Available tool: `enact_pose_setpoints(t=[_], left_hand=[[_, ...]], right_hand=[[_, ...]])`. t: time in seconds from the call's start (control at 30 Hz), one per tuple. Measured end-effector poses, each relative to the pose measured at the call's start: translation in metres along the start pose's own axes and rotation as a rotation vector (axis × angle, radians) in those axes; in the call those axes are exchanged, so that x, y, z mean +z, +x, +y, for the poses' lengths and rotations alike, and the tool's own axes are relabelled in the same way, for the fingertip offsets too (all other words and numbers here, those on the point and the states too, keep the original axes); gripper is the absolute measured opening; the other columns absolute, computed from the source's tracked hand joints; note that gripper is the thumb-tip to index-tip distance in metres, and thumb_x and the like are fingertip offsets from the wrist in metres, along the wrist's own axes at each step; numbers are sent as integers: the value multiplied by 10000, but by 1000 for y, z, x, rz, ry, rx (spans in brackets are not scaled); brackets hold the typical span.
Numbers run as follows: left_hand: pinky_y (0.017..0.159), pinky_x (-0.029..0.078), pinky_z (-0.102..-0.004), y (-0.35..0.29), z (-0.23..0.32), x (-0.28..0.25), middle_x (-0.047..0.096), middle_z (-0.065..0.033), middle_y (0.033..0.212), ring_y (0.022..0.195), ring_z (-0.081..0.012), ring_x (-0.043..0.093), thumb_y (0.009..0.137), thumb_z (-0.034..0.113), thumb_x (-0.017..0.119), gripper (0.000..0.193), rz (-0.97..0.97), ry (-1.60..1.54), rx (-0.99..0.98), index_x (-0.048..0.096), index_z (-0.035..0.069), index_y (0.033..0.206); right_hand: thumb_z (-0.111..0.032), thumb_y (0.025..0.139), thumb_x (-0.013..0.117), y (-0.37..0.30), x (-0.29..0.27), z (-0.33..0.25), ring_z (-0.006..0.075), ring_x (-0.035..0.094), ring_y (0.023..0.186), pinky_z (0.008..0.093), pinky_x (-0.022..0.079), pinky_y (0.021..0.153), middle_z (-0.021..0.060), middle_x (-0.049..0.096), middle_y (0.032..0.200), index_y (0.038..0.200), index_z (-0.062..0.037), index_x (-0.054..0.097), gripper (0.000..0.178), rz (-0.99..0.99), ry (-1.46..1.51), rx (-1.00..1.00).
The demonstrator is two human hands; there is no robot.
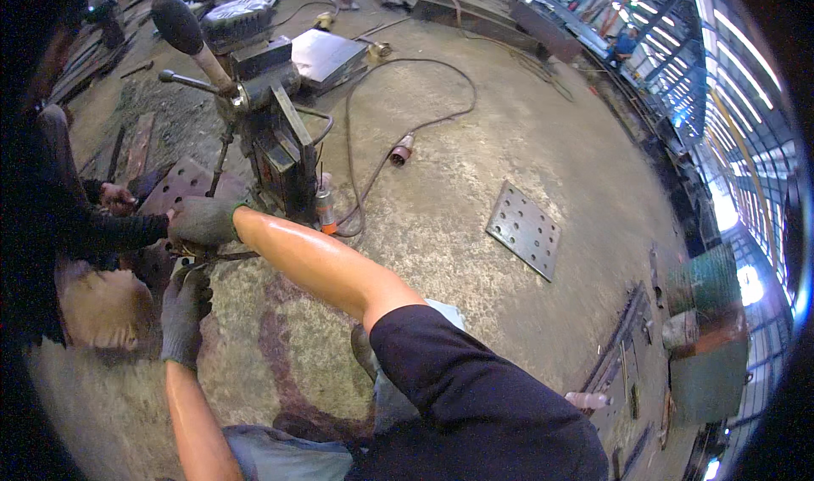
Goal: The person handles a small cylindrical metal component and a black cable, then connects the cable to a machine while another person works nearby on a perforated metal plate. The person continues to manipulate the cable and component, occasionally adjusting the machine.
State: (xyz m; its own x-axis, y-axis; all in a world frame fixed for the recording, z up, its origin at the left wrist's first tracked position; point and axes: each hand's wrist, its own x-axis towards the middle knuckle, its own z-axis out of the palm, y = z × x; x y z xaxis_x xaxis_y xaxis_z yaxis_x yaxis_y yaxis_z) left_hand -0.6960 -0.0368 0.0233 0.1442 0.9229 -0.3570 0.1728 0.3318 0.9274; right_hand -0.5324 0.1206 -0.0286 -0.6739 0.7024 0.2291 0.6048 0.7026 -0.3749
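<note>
My right hand [203,222], in a grey knit glove, reaches across to the left beside the drill machine [284,154]. Its fingers are curled closed, and whatever they hold is hidden. Just below it, my left hand [185,316], also gloved, has its fingers bent near a small pale piece [183,262] with a dark spot. I cannot make out what lies in its grip. A reddish steel plate with holes [176,184] lies beneath the machine's spindle [222,163]. A lever with a black grip [176,23] rises from the machine.
At the left a co-worker's dark sleeve [127,229] and hand [117,198] are close to the plate. A bottle with an orange base [326,205] stands by the machine. A cable with a plug [401,150] loops over the floor. Another drilled plate [524,231] lies right.
</note>
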Motion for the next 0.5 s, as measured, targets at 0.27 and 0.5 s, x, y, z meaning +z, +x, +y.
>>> enact_pose_setpoints(t=[0.27,0.5], left_hand=[[760,521,-417,-11,24,9,704,-167,978,847,-302,672,964,312,537,348,310,745,306,660,31,1129],[895,493,-500,-19,52,27,667,-240,1114,1037,-445,622,927,387,546,397,275,1229,-119,681,91,1154]], right_hand=[[-292,869,666,-7,-10,-41,179,606,660,347,508,671,77,613,689,906,-14,703,282,-23,681,6],[-270,868,614,-32,-25,-20,187,627,694,352,498,659,86,632,725,891,7,685,287,257,484,-279]])
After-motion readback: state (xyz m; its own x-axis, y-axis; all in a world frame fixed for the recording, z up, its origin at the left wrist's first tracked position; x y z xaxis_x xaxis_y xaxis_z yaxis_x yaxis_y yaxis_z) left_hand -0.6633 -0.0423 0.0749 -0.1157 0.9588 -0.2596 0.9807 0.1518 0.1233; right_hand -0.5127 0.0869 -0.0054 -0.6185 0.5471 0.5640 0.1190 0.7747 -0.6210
